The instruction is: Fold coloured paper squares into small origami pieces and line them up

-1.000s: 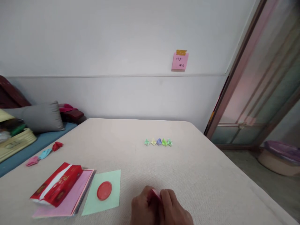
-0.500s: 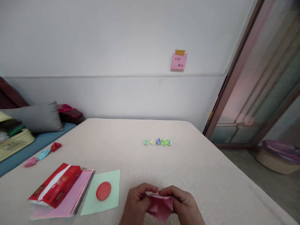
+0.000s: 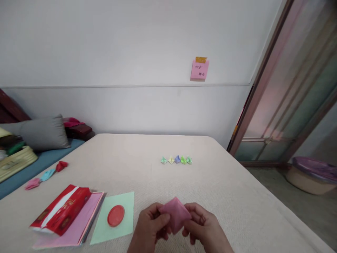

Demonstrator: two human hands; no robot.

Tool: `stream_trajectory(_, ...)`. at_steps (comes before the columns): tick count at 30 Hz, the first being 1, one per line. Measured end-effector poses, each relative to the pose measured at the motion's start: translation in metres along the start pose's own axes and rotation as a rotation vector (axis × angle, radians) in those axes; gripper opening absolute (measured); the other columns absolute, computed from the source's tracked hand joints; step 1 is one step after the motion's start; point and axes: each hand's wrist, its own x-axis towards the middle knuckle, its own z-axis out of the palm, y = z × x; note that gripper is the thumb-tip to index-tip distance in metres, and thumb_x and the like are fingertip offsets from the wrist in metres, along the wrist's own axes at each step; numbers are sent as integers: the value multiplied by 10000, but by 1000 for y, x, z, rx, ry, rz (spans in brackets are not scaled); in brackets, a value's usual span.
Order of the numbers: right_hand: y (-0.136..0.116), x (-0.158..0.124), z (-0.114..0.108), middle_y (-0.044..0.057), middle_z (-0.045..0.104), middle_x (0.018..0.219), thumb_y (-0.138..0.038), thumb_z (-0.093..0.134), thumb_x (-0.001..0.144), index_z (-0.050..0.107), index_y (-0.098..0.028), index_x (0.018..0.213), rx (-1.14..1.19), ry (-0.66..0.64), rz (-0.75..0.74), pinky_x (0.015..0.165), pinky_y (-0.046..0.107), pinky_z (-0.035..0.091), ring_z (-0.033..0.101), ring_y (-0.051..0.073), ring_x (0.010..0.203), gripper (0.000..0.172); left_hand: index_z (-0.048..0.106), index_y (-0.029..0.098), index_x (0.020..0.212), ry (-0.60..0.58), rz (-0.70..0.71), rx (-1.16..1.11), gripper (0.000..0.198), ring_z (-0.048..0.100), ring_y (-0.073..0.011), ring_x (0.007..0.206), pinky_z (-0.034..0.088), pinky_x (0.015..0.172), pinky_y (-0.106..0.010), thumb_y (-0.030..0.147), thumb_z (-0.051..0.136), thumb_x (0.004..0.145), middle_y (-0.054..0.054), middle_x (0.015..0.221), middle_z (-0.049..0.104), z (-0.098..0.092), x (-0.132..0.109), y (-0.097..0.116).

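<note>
A piece of folded pink paper [image 3: 176, 215], now roughly diamond-shaped with a point at the top, is held up between both hands above the table's near edge. My left hand [image 3: 151, 225] pinches its left corner, thumb on the front face. On the other side my right hand [image 3: 204, 225] grips the right corner between thumb and fingers. To the left of my left hand lies a light green paper sheet [image 3: 127, 218] with a round red disc [image 3: 116, 215] on it.
A red tissue pack [image 3: 63, 211] rests on a stack of coloured paper [image 3: 84, 221] at the left. Several small folded paper pieces [image 3: 177, 159] stand in a row farther back on the pale tablecloth [image 3: 131, 151]. Red [image 3: 61, 166], blue and pink folded papers lie at the left edge.
The pink paper has been turned from an opened pocket shape to a flat diamond facing me. Both hands still hold it, with fingers shifted to its side corners.
</note>
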Motion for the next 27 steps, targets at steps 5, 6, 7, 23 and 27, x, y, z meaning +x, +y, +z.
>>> stream_trajectory(5, 15, 5, -4, -40, 548, 402, -375, 637, 741, 646, -131, 743, -118, 79, -31, 350, 167, 259, 462, 78, 358, 244, 566, 149, 644, -25, 34, 188, 285, 269, -33, 310, 152, 330, -187, 397, 705, 674, 87, 378, 428, -3, 4, -7)
stream_trajectory(6, 16, 5, -4, -43, 545, 411, -372, 638, 737, 647, -131, 747, -121, 75, -38, 352, 166, 254, 459, 74, 361, 242, 574, 146, 669, -40, 43, 201, 282, 257, -29, 313, 148, 323, -185, 389, 717, 655, 89, 400, 427, -3, 4, -7)
stream_trajectory(7, 16, 5, -4, -47, 540, 420, -370, 636, 734, 647, -131, 747, -126, 70, -43, 355, 165, 249, 456, 69, 363, 239, 579, 144, 690, -51, 45, 210, 279, 247, -25, 313, 144, 317, -184, 377, 724, 640, 89, 418, 428, -2, 4, -7)
stream_trajectory(23, 10, 3, 6, -88, 497, 434, -125, 554, 611, 562, -177, 665, -267, 139, -43, 366, 178, 251, 379, 58, 385, 76, 566, 147, 649, 53, 41, 191, 173, 407, -66, 346, 289, 359, -175, 277, 677, 674, 51, 396, 530, 2, 3, -9)
stream_trajectory(27, 10, 2, 0, -49, 551, 426, -313, 579, 747, 581, -146, 779, -130, 44, -40, 369, 179, 265, 442, 74, 369, 170, 606, 127, 693, 73, 30, 113, 229, 416, -63, 335, 272, 358, -168, 345, 666, 729, 31, 387, 557, -3, 4, -10)
